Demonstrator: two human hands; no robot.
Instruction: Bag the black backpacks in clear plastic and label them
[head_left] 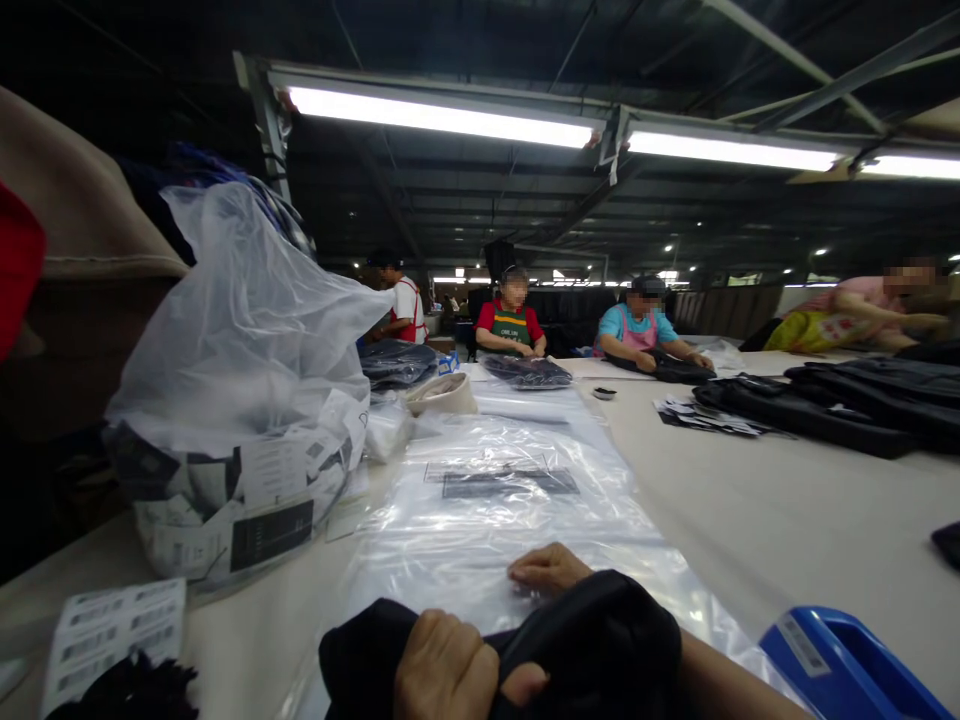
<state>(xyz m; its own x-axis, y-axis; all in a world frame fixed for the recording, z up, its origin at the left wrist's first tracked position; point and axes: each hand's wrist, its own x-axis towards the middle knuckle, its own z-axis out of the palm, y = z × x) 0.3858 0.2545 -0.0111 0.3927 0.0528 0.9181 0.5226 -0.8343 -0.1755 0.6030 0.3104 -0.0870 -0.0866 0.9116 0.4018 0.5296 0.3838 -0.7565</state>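
Observation:
A soft black fabric item, perhaps a bag, (600,640) is bunched up at the bottom middle. My left hand (446,665) has its fingers wrapped round it, the thumb showing on the near side. Beyond the black item, my right hand (551,570) reaches over the clear plastic bags (510,440), its fingers extended to the left near the plastic. The forearm passes behind the black fabric, which hides part of the wrist. The plastic bags lie flat in a long layer, with a printed text block on the top one.
At left stands a translucent sack (247,350) of paper tags. A barcode label sheet (112,640) lies by black cords (127,690). On the right are a blue plastic tool (847,660), tags (709,415) and stacked black bags (870,400). Several co-workers stand around the table's far side.

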